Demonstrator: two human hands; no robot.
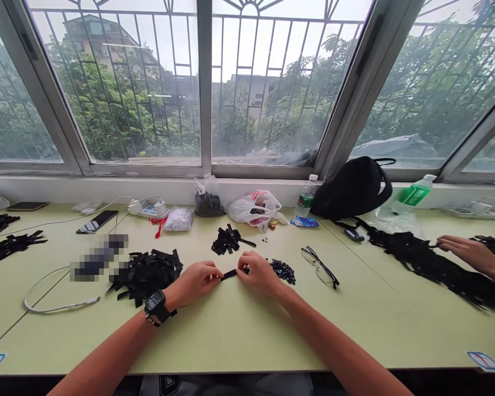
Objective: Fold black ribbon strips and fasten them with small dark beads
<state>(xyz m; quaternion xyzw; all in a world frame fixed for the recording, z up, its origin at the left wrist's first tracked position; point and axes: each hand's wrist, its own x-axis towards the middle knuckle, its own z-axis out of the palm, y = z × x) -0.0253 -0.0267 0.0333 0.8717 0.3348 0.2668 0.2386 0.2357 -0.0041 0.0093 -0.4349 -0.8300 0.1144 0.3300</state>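
Observation:
Between my two hands a short black fabric strip (pixel 230 274) is stretched just over the table. My left hand (pixel 198 281), with a watch on its wrist, pinches the strip's left end. The fingers of my right hand (pixel 258 273) are closed on its right end; whether they also hold something small there is hidden. Just right of that hand lies a pile of small dark, shiny round pieces (pixel 284 270). A large heap of black strips (pixel 150 273) sits left of my left hand. Beyond my hands is a smaller pile of black strips (pixel 227 240).
Eyeglasses (pixel 320 268) lie on the pale green table (pixel 247 341), right of the round pieces. Along the window stand plastic bags (pixel 256 209), a bottle (pixel 305 198) and a black backpack (pixel 352 190). A white cable (pixel 61 309) curves at left. Another person's hand (pixel 466 250) touches black strips at right.

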